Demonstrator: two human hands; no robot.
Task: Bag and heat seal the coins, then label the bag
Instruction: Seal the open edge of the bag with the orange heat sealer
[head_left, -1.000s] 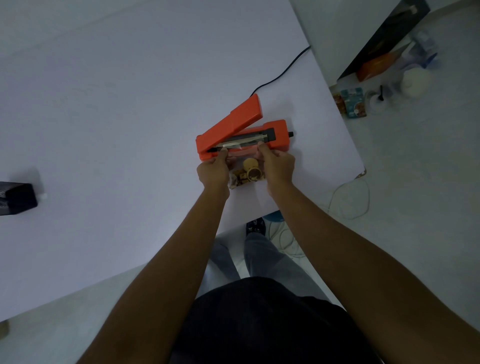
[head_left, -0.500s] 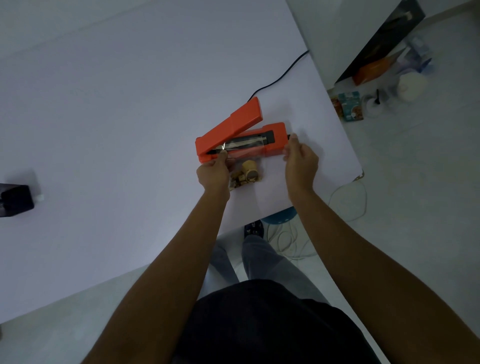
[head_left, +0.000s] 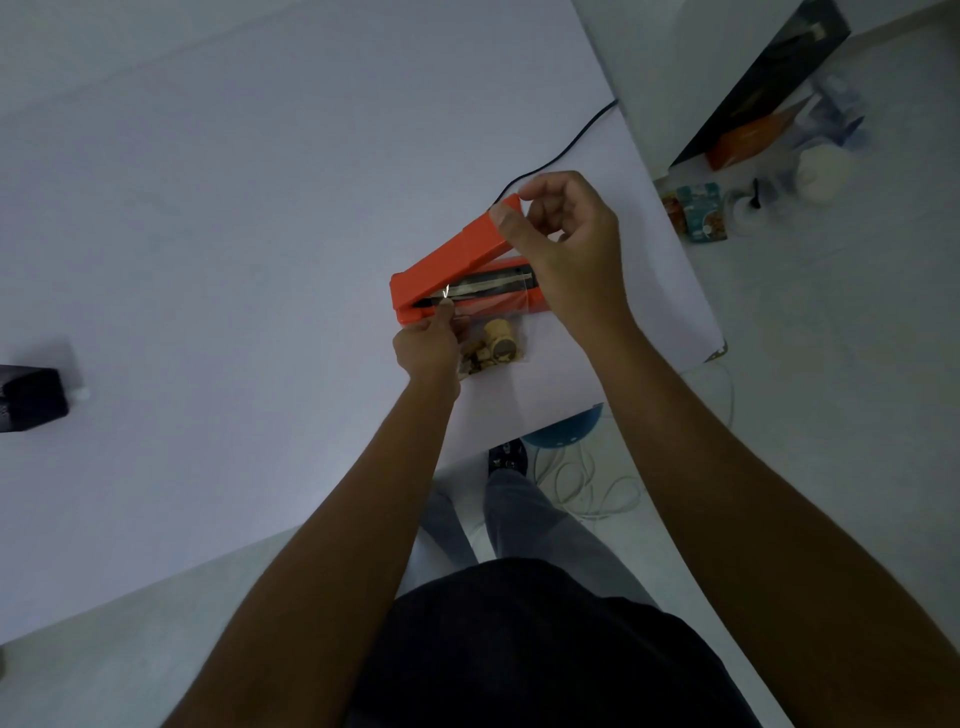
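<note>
An orange heat sealer (head_left: 447, 260) lies on the white table with its lid arm raised. A clear plastic bag (head_left: 493, 345) holding several coins lies in front of it, its open top edge laid across the sealer's dark sealing strip. My left hand (head_left: 426, 345) pinches the bag's top left corner at the strip. My right hand (head_left: 566, 244) grips the raised far end of the lid arm between thumb and fingers, and covers the sealer's right end.
The sealer's black cord (head_left: 566, 153) runs off the table's far right edge. A black object (head_left: 31, 397) sits at the table's left edge. Packets and containers (head_left: 701, 210) stand on the floor to the right, and white cable loops (head_left: 597, 488) lie below the table edge.
My right hand left the bag, moved right past the sealer's end, then rose to take hold of the lid arm's tip. My left hand stayed on the bag's corner.
</note>
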